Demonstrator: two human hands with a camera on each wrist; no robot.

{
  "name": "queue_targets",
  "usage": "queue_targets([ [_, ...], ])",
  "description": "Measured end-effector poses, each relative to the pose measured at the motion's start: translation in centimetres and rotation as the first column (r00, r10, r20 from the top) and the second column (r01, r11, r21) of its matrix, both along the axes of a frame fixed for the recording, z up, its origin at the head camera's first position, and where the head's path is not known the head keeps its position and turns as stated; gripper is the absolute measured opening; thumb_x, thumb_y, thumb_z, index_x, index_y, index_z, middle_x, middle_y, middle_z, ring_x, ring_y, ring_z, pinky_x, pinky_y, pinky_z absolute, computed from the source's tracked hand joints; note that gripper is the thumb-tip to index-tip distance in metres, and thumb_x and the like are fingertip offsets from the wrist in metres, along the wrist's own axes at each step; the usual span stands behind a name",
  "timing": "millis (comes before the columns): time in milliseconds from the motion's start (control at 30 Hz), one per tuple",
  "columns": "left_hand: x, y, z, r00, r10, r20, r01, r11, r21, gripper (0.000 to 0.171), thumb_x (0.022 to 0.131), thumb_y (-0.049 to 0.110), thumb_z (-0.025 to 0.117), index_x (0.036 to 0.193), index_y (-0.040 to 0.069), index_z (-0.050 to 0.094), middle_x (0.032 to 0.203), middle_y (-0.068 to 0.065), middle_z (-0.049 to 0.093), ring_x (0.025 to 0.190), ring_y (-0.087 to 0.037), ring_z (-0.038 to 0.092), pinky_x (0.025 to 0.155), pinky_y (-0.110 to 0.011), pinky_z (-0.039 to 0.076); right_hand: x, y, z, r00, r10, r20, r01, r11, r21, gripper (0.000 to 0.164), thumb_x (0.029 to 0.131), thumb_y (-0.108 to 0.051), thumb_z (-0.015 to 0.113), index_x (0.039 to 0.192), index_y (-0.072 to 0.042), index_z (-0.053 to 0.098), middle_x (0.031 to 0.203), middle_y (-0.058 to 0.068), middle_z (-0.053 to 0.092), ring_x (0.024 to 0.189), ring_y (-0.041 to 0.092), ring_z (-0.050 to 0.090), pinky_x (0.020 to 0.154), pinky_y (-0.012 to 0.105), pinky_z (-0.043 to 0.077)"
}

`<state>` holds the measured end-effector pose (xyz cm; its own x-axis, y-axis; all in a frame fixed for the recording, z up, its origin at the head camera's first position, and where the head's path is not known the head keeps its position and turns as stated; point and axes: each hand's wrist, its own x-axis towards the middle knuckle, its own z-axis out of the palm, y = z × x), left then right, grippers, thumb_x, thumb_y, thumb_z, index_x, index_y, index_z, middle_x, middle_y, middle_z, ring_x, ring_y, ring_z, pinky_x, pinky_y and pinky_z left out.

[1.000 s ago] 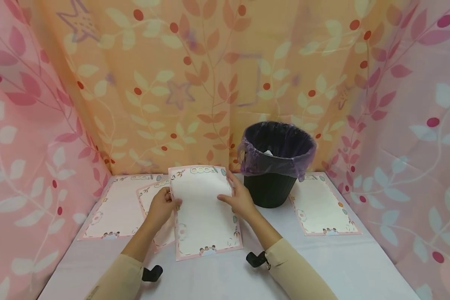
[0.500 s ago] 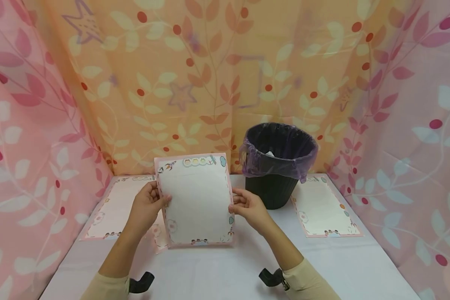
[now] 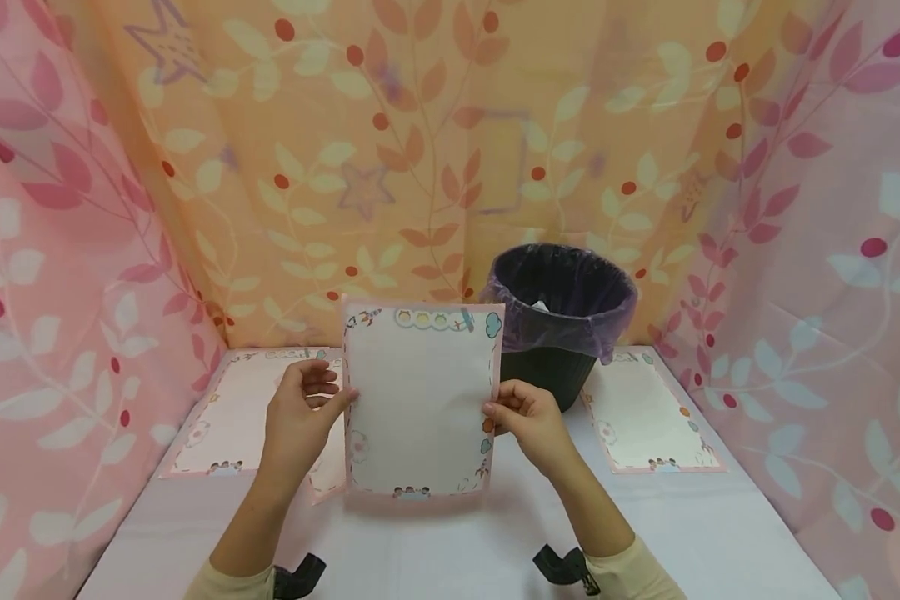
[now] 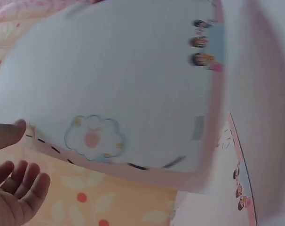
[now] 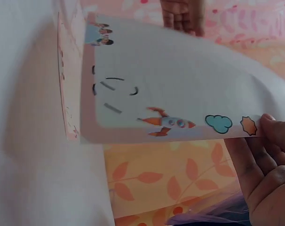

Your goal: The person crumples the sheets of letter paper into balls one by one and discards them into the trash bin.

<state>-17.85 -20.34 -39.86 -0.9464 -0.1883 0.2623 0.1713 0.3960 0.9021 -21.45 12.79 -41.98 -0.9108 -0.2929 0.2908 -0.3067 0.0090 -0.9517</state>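
Note:
A white sheet of paper (image 3: 420, 400) with a pink border and small cartoon prints is held up over the table, facing me. My right hand (image 3: 532, 421) pinches its right edge between thumb and fingers, by the orange star print (image 5: 249, 125). At the left edge, my left hand (image 3: 303, 417) has its thumb tip touching the border. The other fingers (image 4: 32, 181) of that hand stay loosely bent, apart from the paper in the left wrist view. The sheet bows slightly in both wrist views. Behind it, a similar sheet (image 3: 326, 482) lies partly hidden on the table.
Another bordered sheet (image 3: 232, 417) lies at the left, and one more sheet (image 3: 648, 417) at the right. A black bin (image 3: 543, 371) with a purple liner stands back right, white scrap (image 3: 541, 306) inside. Patterned curtains (image 3: 420, 167) enclose the white-covered table (image 3: 435, 558).
The sheet has been raised upright off the table, went left, then came back right. The right hand has slid down its edge. The left fingers have loosened from the paper.

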Motion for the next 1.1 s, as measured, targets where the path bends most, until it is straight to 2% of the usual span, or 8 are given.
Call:
queue_targets([
  [100, 0.4, 0.4, -0.3, 0.998, 0.059, 0.028, -0.058, 0.997, -0.052, 0.053, 0.091, 0.037, 0.079, 0.129, 0.01, 0.056, 0.118, -0.005, 0.064, 0.104, -0.018, 0.063, 0.081, -0.01, 0.05, 0.1, 0.1, 0.2, 1.0, -0.009, -0.03, 0.009, 1.0, -0.015, 0.017, 0.094, -0.011, 0.074, 0.102, 0.003, 0.068, 0.087, 0.022, 0.07, 0.072, 0.019, 0.071, 0.07, 0.036, 0.064],
  [233, 0.9, 1.2, -0.6, 0.992, -0.087, 0.086, 0.09, 0.996, -0.028, 0.056, 0.091, 0.041, 0.079, 0.134, 0.013, 0.058, 0.126, -0.003, 0.066, 0.112, -0.02, 0.065, 0.088, -0.018, 0.054, 0.4, 0.2, 0.3, 0.998, -0.024, -0.051, 0.023, 0.999, -0.023, 0.015, 0.094, -0.009, 0.074, 0.101, 0.004, 0.069, 0.086, 0.017, 0.072, 0.071, 0.018, 0.071, 0.07, 0.035, 0.064],
  [500, 2.0, 4.1, -0.7, 0.922, -0.366, 0.124, 0.367, 0.93, 0.011, 0.091, 0.081, 0.033, 0.088, 0.155, 0.018, 0.037, 0.151, -0.005, 0.052, 0.139, -0.028, 0.052, 0.113, -0.048, 0.045, 1.0, 0.2, 0.4, 0.995, 0.036, -0.093, -0.041, 0.998, -0.052, 0.014, 0.095, -0.005, 0.072, 0.103, 0.005, 0.069, 0.087, 0.005, 0.073, 0.074, 0.017, 0.071, 0.072, 0.035, 0.064],
  [767, 1.9, 6.3, -0.9, 0.852, -0.508, 0.124, 0.482, 0.855, 0.188, 0.063, 0.093, 0.017, 0.077, 0.146, 0.011, 0.044, 0.139, -0.01, 0.062, 0.125, -0.027, 0.063, 0.104, -0.039, 0.053, 1.4, -0.7, 0.5, 0.992, 0.05, -0.118, -0.058, 0.997, -0.058, 0.011, 0.094, -0.004, 0.072, 0.101, 0.004, 0.069, 0.087, 0.015, 0.071, 0.073, 0.018, 0.07, 0.07, 0.036, 0.064],
  [867, 1.8, 6.5, -1.0, 0.86, -0.498, 0.111, 0.466, 0.855, 0.226, 0.05, 0.095, 0.011, 0.073, 0.139, 0.007, 0.049, 0.132, -0.013, 0.068, 0.117, -0.026, 0.068, 0.094, -0.033, 0.058, 1.7, -1.2, 0.5, 0.993, -0.019, -0.118, 0.015, 0.999, -0.034, 0.016, 0.095, -0.007, 0.073, 0.108, 0.001, 0.069, 0.091, 0.019, 0.072, 0.073, 0.021, 0.07, 0.07, 0.037, 0.064],
  [967, 1.8, 6.9, -1.0, 0.892, -0.441, 0.103, 0.406, 0.879, 0.249, 0.041, 0.095, 0.007, 0.072, 0.133, 0.005, 0.054, 0.123, -0.013, 0.073, 0.11, -0.025, 0.072, 0.088, -0.032, 0.06, 2.2, -1.8, 0.6, 0.977, -0.119, -0.175, 0.118, 0.993, -0.018, 0.031, 0.093, -0.007, 0.074, 0.123, -0.007, 0.065, 0.098, 0.013, 0.073, 0.077, 0.022, 0.071, 0.071, 0.035, 0.063],
  [1033, 1.8, 7.1, -0.9, 0.917, -0.387, 0.1, 0.35, 0.898, 0.266, 0.037, 0.095, 0.006, 0.071, 0.129, 0.004, 0.058, 0.115, -0.012, 0.075, 0.103, -0.024, 0.074, 0.084, -0.032, 0.061, 2.6, -2.2, 0.7, 0.938, -0.179, -0.298, 0.189, 0.982, 0.006, 0.044, 0.091, -0.003, 0.076, 0.132, -0.011, 0.061, 0.108, 0.009, 0.072, 0.086, 0.021, 0.073, 0.076, 0.03, 0.063],
  [1100, 1.8, 7.3, -0.8, 0.936, -0.34, 0.089, 0.303, 0.908, 0.288, 0.033, 0.095, 0.004, 0.071, 0.126, 0.003, 0.06, 0.111, -0.012, 0.076, 0.099, -0.024, 0.074, 0.082, -0.032, 0.062, 2.9, -2.5, 0.9, 0.855, -0.211, -0.474, 0.261, 0.964, 0.041, 0.055, 0.087, 0.0, 0.079, 0.136, -0.011, 0.059, 0.121, 0.007, 0.069, 0.101, 0.021, 0.071, 0.088, 0.026, 0.059],
])
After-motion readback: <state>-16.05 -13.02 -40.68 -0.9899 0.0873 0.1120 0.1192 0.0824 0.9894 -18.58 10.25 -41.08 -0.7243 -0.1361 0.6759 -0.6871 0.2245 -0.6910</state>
